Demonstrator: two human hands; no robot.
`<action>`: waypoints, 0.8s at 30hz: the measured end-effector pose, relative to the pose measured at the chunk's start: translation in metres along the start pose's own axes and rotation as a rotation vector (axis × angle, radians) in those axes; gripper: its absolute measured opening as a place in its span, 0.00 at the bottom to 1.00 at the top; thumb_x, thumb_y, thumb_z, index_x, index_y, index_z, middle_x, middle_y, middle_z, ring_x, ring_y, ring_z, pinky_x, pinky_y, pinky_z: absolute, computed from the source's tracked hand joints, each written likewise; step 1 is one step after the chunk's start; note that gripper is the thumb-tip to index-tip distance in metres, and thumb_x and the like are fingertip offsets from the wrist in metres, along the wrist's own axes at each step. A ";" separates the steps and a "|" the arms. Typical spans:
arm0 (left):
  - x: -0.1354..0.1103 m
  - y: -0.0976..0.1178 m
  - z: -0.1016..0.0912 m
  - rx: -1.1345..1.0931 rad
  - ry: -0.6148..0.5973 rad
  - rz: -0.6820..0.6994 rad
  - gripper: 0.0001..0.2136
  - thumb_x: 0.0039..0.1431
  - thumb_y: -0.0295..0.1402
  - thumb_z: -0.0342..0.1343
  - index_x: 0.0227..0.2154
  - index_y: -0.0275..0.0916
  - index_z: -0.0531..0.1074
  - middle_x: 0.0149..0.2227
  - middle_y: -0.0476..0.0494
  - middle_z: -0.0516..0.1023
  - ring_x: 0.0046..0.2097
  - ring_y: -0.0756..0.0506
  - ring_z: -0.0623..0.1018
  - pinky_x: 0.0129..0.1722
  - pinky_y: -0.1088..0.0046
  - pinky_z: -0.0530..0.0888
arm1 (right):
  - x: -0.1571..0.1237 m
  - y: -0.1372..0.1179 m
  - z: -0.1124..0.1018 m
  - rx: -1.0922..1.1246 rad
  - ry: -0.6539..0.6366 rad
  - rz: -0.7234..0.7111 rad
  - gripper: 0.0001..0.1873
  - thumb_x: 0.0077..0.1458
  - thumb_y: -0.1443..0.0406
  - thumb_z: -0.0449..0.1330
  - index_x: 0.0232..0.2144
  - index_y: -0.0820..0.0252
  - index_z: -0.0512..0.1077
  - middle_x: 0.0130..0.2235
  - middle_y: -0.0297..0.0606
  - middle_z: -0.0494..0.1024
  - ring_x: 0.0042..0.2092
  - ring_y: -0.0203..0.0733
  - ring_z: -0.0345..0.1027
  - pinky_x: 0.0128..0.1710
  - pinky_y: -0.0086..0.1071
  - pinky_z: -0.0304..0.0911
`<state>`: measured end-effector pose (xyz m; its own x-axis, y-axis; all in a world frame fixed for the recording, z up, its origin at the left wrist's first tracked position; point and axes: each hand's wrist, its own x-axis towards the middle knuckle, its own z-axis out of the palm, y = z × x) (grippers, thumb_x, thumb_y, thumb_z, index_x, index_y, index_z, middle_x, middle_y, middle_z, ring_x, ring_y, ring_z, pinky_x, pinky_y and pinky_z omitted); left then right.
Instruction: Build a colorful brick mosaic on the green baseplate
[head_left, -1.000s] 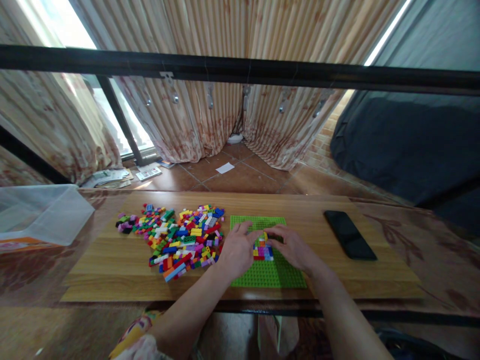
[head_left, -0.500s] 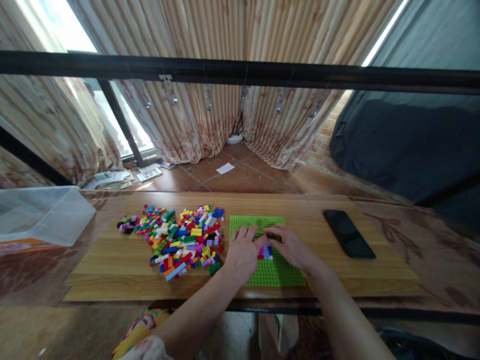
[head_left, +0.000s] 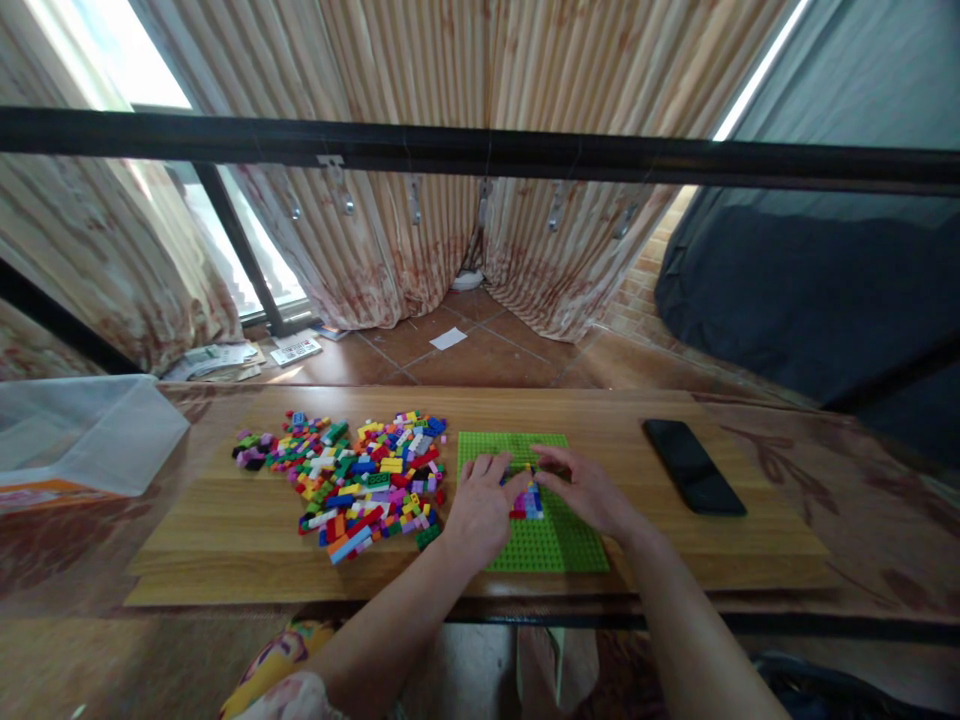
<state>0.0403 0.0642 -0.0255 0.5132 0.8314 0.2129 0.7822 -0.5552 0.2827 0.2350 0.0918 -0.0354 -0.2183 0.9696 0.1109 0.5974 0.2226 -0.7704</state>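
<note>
A green studded baseplate [head_left: 570,540] lies on the wooden board, partly covered by both hands. On its middle sits a small patch of joined toy bricks [head_left: 528,502] in red, pink, blue and white, with a bit of yellow at its far end. My left hand [head_left: 481,508] rests over the plate's left side, fingers stretched out, its thumb reaching the patch. At the patch's right edge is my right hand [head_left: 589,490], thumb and forefinger apart with nothing visible between them. The left fingers hide part of the patch.
Left of the plate spreads a heap of loose mixed bricks [head_left: 367,480]. A black phone [head_left: 694,467] lies on the wooden board [head_left: 247,555] at the right. A clear plastic bin [head_left: 97,430] stands far left. A dark metal bar [head_left: 420,146] crosses beyond the board.
My right hand's forefinger and thumb have parted and drawn slightly back from the patch, baring the yellow bit. My left hand has barely moved.
</note>
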 end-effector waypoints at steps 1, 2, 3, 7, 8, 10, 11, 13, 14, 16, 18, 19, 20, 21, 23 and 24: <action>0.000 -0.001 -0.001 -0.017 0.010 -0.005 0.24 0.54 0.23 0.50 0.54 0.47 0.66 0.56 0.42 0.65 0.52 0.40 0.66 0.51 0.58 0.66 | 0.001 0.001 -0.001 0.013 0.038 0.016 0.20 0.54 0.62 0.57 0.49 0.56 0.71 0.41 0.40 0.78 0.42 0.43 0.72 0.43 0.38 0.67; 0.000 -0.003 -0.001 -0.035 0.026 -0.015 0.25 0.54 0.22 0.49 0.55 0.46 0.65 0.57 0.42 0.65 0.52 0.40 0.66 0.51 0.58 0.66 | 0.002 0.002 -0.002 0.022 0.075 0.022 0.19 0.55 0.61 0.56 0.49 0.56 0.72 0.41 0.40 0.79 0.42 0.42 0.72 0.43 0.38 0.67; 0.001 -0.005 -0.003 -0.054 0.049 -0.031 0.25 0.54 0.22 0.49 0.55 0.46 0.65 0.57 0.41 0.65 0.53 0.40 0.66 0.51 0.58 0.66 | 0.003 0.002 -0.002 0.027 0.109 0.024 0.18 0.55 0.61 0.55 0.47 0.57 0.72 0.41 0.41 0.79 0.42 0.42 0.73 0.43 0.38 0.67; 0.007 -0.025 -0.014 -0.127 0.194 -0.143 0.21 0.56 0.21 0.46 0.51 0.40 0.69 0.52 0.40 0.70 0.52 0.43 0.69 0.54 0.60 0.66 | 0.007 -0.003 -0.003 -0.043 0.202 0.024 0.15 0.57 0.60 0.52 0.41 0.60 0.75 0.41 0.42 0.80 0.41 0.43 0.73 0.43 0.38 0.67; 0.008 -0.032 -0.019 -0.147 0.233 -0.178 0.20 0.56 0.21 0.45 0.50 0.39 0.70 0.50 0.41 0.72 0.51 0.44 0.70 0.54 0.62 0.66 | 0.007 -0.006 -0.003 -0.079 0.215 0.022 0.16 0.57 0.60 0.52 0.40 0.60 0.75 0.40 0.42 0.80 0.41 0.43 0.73 0.43 0.38 0.67; 0.009 -0.048 -0.029 -0.168 0.287 -0.263 0.18 0.57 0.21 0.45 0.47 0.38 0.72 0.47 0.41 0.75 0.49 0.45 0.72 0.53 0.64 0.67 | 0.007 -0.009 -0.001 -0.140 0.239 0.002 0.16 0.57 0.59 0.52 0.38 0.60 0.76 0.39 0.43 0.80 0.39 0.44 0.74 0.41 0.38 0.67; 0.008 -0.055 -0.034 -0.166 0.298 -0.314 0.17 0.57 0.21 0.45 0.46 0.37 0.72 0.45 0.41 0.75 0.49 0.45 0.72 0.53 0.65 0.68 | 0.007 -0.010 0.000 -0.166 0.246 -0.014 0.16 0.57 0.59 0.52 0.38 0.60 0.76 0.39 0.43 0.80 0.40 0.45 0.74 0.41 0.38 0.67; 0.004 -0.068 -0.045 -0.141 0.290 -0.422 0.16 0.57 0.21 0.46 0.44 0.37 0.74 0.44 0.41 0.77 0.48 0.45 0.73 0.54 0.66 0.67 | 0.007 -0.012 0.002 -0.205 0.250 -0.046 0.16 0.57 0.59 0.51 0.37 0.60 0.76 0.39 0.43 0.80 0.40 0.45 0.74 0.41 0.38 0.67; 0.002 -0.074 -0.050 -0.122 0.277 -0.471 0.15 0.56 0.22 0.47 0.43 0.37 0.75 0.44 0.41 0.77 0.48 0.44 0.73 0.53 0.66 0.67 | 0.008 -0.013 0.004 -0.218 0.246 -0.059 0.16 0.57 0.59 0.51 0.37 0.60 0.76 0.39 0.43 0.80 0.40 0.45 0.74 0.41 0.37 0.67; -0.003 -0.084 -0.059 -0.080 0.252 -0.543 0.15 0.56 0.22 0.46 0.42 0.37 0.76 0.43 0.41 0.78 0.47 0.44 0.74 0.52 0.66 0.68 | 0.008 -0.014 0.007 -0.232 0.236 -0.075 0.16 0.57 0.59 0.51 0.37 0.59 0.76 0.39 0.42 0.80 0.40 0.45 0.74 0.40 0.37 0.67; -0.007 -0.092 -0.065 -0.039 0.238 -0.579 0.15 0.57 0.23 0.46 0.42 0.37 0.76 0.43 0.40 0.78 0.46 0.43 0.74 0.50 0.66 0.69 | 0.009 -0.016 0.009 -0.237 0.230 -0.079 0.16 0.57 0.59 0.51 0.37 0.59 0.76 0.39 0.42 0.80 0.39 0.45 0.74 0.40 0.37 0.67; -0.009 -0.096 -0.067 -0.019 0.232 -0.586 0.16 0.57 0.24 0.46 0.42 0.37 0.76 0.43 0.40 0.78 0.46 0.43 0.74 0.50 0.67 0.68 | 0.010 -0.017 0.010 -0.238 0.228 -0.079 0.16 0.56 0.59 0.51 0.37 0.59 0.76 0.38 0.42 0.80 0.39 0.45 0.74 0.40 0.38 0.67; -0.010 -0.099 -0.068 0.004 0.227 -0.590 0.16 0.57 0.24 0.45 0.42 0.36 0.75 0.43 0.40 0.78 0.45 0.43 0.75 0.50 0.67 0.68 | 0.010 -0.018 0.011 -0.239 0.228 -0.079 0.16 0.56 0.59 0.50 0.36 0.59 0.76 0.38 0.42 0.80 0.39 0.45 0.74 0.41 0.38 0.67; -0.011 -0.103 -0.069 0.028 0.223 -0.591 0.16 0.57 0.24 0.45 0.43 0.36 0.75 0.43 0.40 0.78 0.45 0.43 0.74 0.50 0.66 0.68 | 0.011 -0.020 0.013 -0.241 0.226 -0.080 0.16 0.56 0.59 0.50 0.36 0.59 0.76 0.38 0.42 0.80 0.39 0.45 0.74 0.41 0.38 0.67; -0.011 -0.110 -0.068 0.072 0.215 -0.577 0.16 0.57 0.23 0.45 0.44 0.37 0.75 0.42 0.40 0.78 0.45 0.42 0.74 0.50 0.66 0.67 | 0.011 -0.022 0.015 -0.249 0.224 -0.080 0.17 0.56 0.59 0.50 0.36 0.60 0.76 0.38 0.43 0.80 0.39 0.46 0.74 0.41 0.39 0.67; -0.010 -0.113 -0.067 0.087 0.213 -0.565 0.17 0.57 0.23 0.45 0.45 0.37 0.74 0.43 0.40 0.78 0.46 0.42 0.74 0.50 0.65 0.67 | 0.012 -0.023 0.016 -0.253 0.221 -0.079 0.17 0.56 0.59 0.50 0.36 0.60 0.76 0.38 0.43 0.80 0.39 0.46 0.74 0.41 0.39 0.67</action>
<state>-0.0768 0.1170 0.0026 -0.0643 0.9692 0.2377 0.9436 -0.0184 0.3307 0.2060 0.0964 -0.0265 -0.1159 0.9409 0.3184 0.7639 0.2893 -0.5768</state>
